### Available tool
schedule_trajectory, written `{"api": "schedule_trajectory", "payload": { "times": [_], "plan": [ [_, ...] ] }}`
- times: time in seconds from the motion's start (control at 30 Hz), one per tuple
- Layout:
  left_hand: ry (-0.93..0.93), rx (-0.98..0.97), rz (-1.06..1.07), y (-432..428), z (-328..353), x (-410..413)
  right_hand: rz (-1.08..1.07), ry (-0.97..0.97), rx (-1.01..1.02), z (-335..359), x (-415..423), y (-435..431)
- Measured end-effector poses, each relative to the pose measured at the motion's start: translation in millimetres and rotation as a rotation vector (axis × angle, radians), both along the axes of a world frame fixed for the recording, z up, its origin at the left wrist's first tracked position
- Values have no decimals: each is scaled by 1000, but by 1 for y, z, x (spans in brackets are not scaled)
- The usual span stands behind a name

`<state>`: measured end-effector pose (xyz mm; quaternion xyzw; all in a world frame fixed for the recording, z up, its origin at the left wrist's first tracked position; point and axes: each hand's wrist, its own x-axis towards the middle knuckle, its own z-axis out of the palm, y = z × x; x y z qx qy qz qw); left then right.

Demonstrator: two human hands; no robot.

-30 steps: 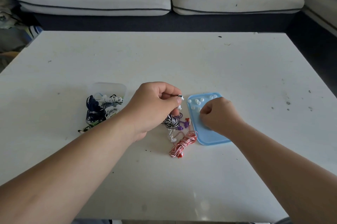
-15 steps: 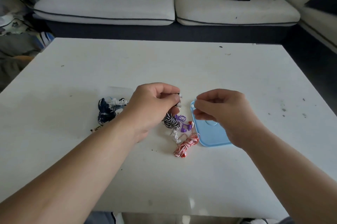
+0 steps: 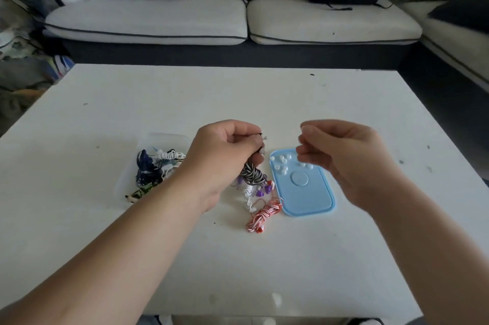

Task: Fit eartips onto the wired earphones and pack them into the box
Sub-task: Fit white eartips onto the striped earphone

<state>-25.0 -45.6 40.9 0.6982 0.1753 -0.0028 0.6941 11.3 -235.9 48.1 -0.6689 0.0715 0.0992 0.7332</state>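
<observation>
My left hand (image 3: 225, 150) grips a black-and-white striped earphone bundle (image 3: 252, 175) that hangs below its fingers. One earbud with a white tip (image 3: 264, 137) pokes out above the thumb. My right hand (image 3: 341, 155) hovers blurred above the blue lid (image 3: 307, 192), apart from the left hand, its fingers loosely curled with nothing seen in them. Several white eartips (image 3: 280, 163) lie at the lid's far end. A clear box (image 3: 158, 139) to the left holds dark blue and white earphones (image 3: 158, 163).
On the white table (image 3: 238, 97) between the box and the lid lie a red-and-white coiled earphone (image 3: 264, 213), purple earbuds (image 3: 262, 191) and a white earphone (image 3: 247, 193). A pale sofa (image 3: 238, 23) runs behind the table's far edge.
My right hand left the lid, came up close to the earbud in my left hand, then drew away to the right. The left hand kept its grip on the striped earphones.
</observation>
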Motion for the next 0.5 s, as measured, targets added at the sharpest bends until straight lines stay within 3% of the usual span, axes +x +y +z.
{"api": "schedule_trajectory", "payload": {
  "times": [0.5],
  "plan": [
    [-67, 3, -38, -7, -4, 21, 200, 14, 81, -2, 21, -17]
  ]
}}
